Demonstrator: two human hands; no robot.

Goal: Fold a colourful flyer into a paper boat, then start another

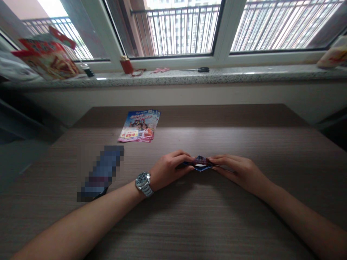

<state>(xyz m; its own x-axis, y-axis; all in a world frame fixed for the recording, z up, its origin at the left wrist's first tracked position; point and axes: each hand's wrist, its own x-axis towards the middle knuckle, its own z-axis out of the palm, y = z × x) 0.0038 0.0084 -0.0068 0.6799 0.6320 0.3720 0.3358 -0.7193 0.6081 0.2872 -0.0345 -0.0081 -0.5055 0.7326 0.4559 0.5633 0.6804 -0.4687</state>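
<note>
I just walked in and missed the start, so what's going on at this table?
Someone's left hand and right hand are pinching opposite ends of a small folded printed paper. Its middle bulges open, showing white inside. A stack of flyers lies farther back on the table, off to the left, and a pixelated item lies nearer, just beyond the left forearm.

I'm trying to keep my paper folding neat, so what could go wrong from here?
The folded paper is pinched at both ends, by the left hand and the right hand; an uneven pull might tear it or crease it badly.

The left forearm lies close to the pixelated item on the table, so swinging that arm outward might knock it.
</note>
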